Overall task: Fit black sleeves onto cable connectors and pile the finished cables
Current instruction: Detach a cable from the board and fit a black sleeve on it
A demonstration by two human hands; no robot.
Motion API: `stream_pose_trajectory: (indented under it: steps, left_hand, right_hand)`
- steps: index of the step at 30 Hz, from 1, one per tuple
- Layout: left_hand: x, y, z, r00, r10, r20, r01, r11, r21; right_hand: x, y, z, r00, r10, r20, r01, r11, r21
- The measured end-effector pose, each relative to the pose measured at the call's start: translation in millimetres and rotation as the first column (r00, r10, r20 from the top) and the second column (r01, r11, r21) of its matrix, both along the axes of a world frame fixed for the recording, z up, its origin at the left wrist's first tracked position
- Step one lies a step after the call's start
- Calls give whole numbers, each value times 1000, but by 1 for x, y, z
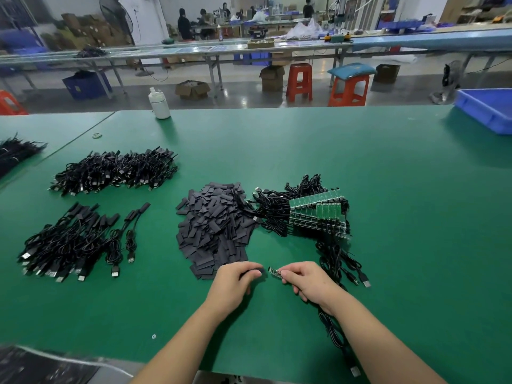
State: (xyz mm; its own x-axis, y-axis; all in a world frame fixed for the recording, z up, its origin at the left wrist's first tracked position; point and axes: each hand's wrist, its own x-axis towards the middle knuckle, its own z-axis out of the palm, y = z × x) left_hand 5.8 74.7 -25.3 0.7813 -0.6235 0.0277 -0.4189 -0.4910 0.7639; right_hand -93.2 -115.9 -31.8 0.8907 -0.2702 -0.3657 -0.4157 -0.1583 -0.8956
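A heap of flat black sleeves [214,228] lies mid-table. To its right sits a tangle of black cables with green circuit-board connectors [318,210]. My left hand [235,281] pinches one black sleeve [259,271] at the heap's near edge. My right hand [307,281] pinches a small green board connector [274,272], its tip pointing at the sleeve a short gap away; its cable [332,328] trails under my right forearm. Sleeved cables lie in two piles at the left, one near [74,242] and one farther back [116,170].
A white bottle [159,103] stands at the table's far edge, and a blue bin [487,109] sits at the far right corner. Another black cable bundle [16,153] lies at the far left. Clear plastic wrapping [41,364] covers the near-left corner.
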Motion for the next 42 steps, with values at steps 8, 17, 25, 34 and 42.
stream_pose_trajectory:
  steps: [8,17,25,34,42]
  left_hand:
    - [-4,-3,-2,998,-9,-60,6,999,-45]
    - [-7,-3,-2,999,-41,-30,39,997,-65]
    - [-1,1,2,972,-203,118,198,979,54]
    - [0,-2,5,953,-273,131,256,957,133]
    - [-6,-14,3,914,-335,228,274,926,261]
  right_hand:
    - [-2,3,0,999,32,30,-33,999,23]
    - [-3,2,-1,999,18,30,-20,998,63]
    - [-4,0,0,999,49,13,-49,997,64]
    - [-2,-3,-4,995,95,-20,-94,995,18]
    - [-2,-3,-6,993,114,27,-115,992,55]
